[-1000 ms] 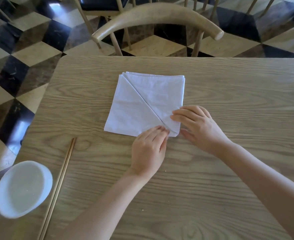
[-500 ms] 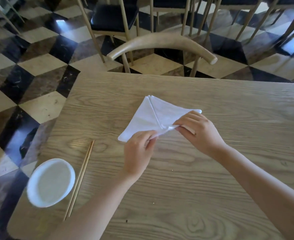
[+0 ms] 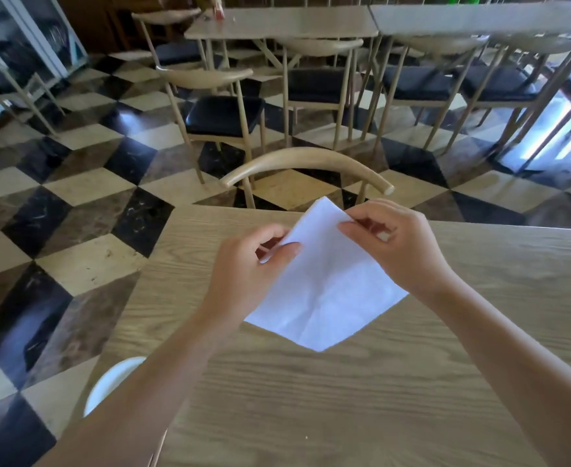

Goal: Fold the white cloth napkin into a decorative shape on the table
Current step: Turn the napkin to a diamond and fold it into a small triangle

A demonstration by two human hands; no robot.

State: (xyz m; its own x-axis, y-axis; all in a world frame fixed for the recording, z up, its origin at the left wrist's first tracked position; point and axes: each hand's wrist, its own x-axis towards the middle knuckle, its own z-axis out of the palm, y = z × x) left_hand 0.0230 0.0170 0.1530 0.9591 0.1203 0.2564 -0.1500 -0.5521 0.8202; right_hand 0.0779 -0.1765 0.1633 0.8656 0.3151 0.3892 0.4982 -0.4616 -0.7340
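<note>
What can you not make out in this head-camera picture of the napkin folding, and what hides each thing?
- White dish: head view, mostly behind the left forearm.
- White napkin: its left edge is behind the left hand, its right corner behind the right hand; whether its lower tip touches the table is unclear.
- Red item on the far table: too small and blurred to name.
</note>
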